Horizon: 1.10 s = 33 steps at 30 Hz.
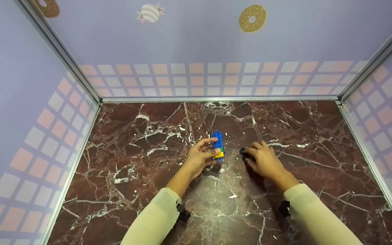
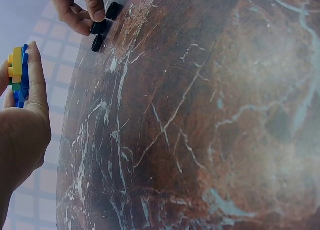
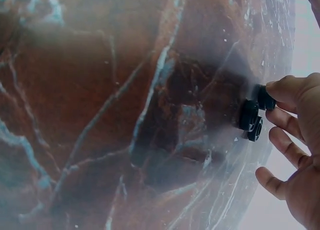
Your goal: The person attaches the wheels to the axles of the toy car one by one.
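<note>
My left hand (image 1: 197,159) holds a toy brick assembly between thumb and fingers, raised off the table. It has a long blue studded piece (image 1: 218,139) with a yellow brick (image 1: 219,155) and a green brick (image 1: 221,149) at the near end. The left wrist view shows the yellow brick (image 2: 17,65) on top of the blue part (image 2: 25,72). To the right, my right hand (image 1: 265,160) pinches a small black wheel (image 3: 266,97) at the tabletop. Two more black wheels (image 3: 248,115) (image 3: 255,129) sit close beside it. In the head view the hand hides most of them.
The work surface is a dark red marbled table (image 1: 141,190) with white veins. Lilac walls with a checkered band (image 1: 196,80) enclose it at the back and both sides, and a metal strip (image 1: 182,100) runs along the back edge.
</note>
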Each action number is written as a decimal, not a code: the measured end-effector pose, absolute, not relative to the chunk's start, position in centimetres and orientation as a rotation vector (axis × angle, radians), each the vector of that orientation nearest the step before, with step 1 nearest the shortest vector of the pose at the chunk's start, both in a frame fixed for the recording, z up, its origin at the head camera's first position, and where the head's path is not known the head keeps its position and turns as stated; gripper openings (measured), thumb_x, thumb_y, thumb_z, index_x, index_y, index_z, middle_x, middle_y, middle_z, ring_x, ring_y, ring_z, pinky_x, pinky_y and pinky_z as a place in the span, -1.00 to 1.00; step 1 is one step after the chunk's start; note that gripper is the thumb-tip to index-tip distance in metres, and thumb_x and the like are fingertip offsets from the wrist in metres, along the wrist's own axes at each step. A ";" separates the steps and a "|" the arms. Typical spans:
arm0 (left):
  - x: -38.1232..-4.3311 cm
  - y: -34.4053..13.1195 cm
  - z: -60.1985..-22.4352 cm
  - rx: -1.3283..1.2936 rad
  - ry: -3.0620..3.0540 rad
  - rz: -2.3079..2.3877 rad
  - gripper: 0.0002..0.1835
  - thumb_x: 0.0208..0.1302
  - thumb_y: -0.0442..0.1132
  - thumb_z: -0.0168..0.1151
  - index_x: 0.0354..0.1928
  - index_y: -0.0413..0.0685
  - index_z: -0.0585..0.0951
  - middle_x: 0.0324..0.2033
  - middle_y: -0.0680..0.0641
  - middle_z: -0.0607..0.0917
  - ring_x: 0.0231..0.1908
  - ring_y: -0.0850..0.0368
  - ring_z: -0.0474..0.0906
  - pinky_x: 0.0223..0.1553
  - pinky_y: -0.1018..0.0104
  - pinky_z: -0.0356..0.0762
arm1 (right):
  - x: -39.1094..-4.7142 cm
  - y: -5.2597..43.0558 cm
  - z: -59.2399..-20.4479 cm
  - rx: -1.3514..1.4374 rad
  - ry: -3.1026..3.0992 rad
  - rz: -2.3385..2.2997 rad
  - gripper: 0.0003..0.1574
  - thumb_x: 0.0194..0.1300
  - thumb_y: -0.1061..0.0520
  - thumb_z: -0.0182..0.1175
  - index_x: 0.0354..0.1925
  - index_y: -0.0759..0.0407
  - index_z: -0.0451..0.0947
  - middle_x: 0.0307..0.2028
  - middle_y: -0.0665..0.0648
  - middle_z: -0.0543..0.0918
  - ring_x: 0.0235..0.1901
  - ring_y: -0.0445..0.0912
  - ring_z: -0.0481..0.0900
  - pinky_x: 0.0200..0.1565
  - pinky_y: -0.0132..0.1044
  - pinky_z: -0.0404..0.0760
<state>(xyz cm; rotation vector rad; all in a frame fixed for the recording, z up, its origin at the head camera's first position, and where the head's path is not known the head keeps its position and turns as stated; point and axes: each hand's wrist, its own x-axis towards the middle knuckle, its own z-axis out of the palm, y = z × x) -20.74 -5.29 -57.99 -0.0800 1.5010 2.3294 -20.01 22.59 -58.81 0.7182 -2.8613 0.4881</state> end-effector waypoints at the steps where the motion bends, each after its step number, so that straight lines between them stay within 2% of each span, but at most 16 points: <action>1: -20.8 -5.3 -58.0 -0.081 1.501 2.328 -0.50 0.44 -0.53 0.37 0.37 -0.25 0.59 0.10 -0.20 0.68 -0.08 -0.06 0.82 -0.10 0.17 0.95 | -20.1 22.6 -58.7 0.714 -2.867 0.497 -0.70 0.35 0.17 0.53 0.02 0.21 0.78 -0.08 0.23 0.69 0.01 0.26 0.59 -0.15 0.32 0.72; 7: -20.7 -5.2 -58.0 -0.087 1.500 2.322 -0.49 0.44 -0.53 0.38 0.38 -0.25 0.58 0.09 -0.19 0.69 -0.09 -0.04 0.82 -0.12 0.19 0.94 | -20.2 22.3 -58.0 0.695 -2.868 0.546 -0.67 0.35 0.17 0.53 0.05 0.23 0.78 -0.12 0.22 0.65 -0.03 0.23 0.55 -0.16 0.28 0.70; 14: -20.5 -5.1 -57.9 -0.064 1.501 2.311 -0.49 0.46 -0.50 0.38 0.41 -0.23 0.56 0.17 -0.23 0.69 -0.05 -0.06 0.82 -0.04 0.12 0.95 | -20.7 21.8 -56.9 0.703 -2.829 0.575 -0.64 0.37 0.15 0.53 0.08 0.25 0.79 -0.10 0.23 0.67 -0.03 0.23 0.55 -0.11 0.28 0.69; 33: -20.5 -5.2 -57.8 -0.056 1.496 2.312 -0.47 0.46 -0.52 0.37 0.42 -0.25 0.55 0.10 -0.17 0.68 -0.04 -0.07 0.82 -0.01 0.07 0.95 | -21.4 21.2 -55.1 0.706 -2.823 0.655 -0.60 0.38 0.15 0.53 0.14 0.22 0.79 -0.07 0.22 0.67 -0.07 0.18 0.52 -0.16 0.14 0.62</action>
